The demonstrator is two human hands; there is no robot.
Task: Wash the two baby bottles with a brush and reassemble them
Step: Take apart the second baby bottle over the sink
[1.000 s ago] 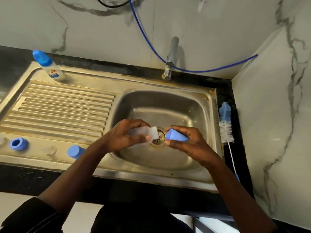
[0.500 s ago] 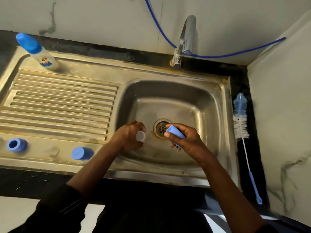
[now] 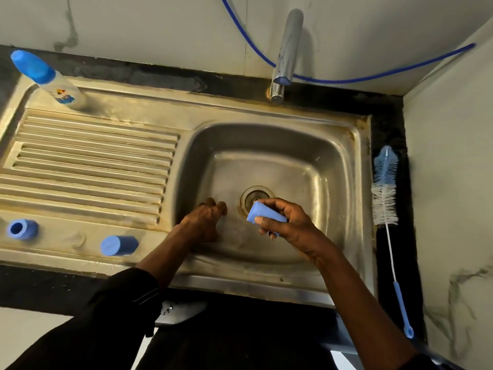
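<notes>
My right hand (image 3: 290, 228) grips a blue bottle cap (image 3: 262, 214) over the sink basin (image 3: 333, 166), just in front of the drain (image 3: 256, 197). My left hand (image 3: 205, 222) is low in the basin left of the drain, with its fingers curled round a clear bottle body (image 3: 233, 232) that shows only as a faint blur beside the hand. A second baby bottle (image 3: 50, 81) with a blue cap stands at the back left of the drainboard. The bottle brush (image 3: 385, 188) lies on the black counter to the right of the sink.
A blue screw ring (image 3: 20, 228) and another blue cap (image 3: 118, 245) lie on the drainboard's front edge, with a clear teat (image 3: 77, 239) between them. The tap (image 3: 286, 49) stands behind the basin, and a blue hose (image 3: 373, 78) runs along the wall. A wall closes the right side.
The left hand has gone down into the basin with the clear bottle. The right hand has stayed over the drain with the blue cap. The view has tilted down and moved closer.
</notes>
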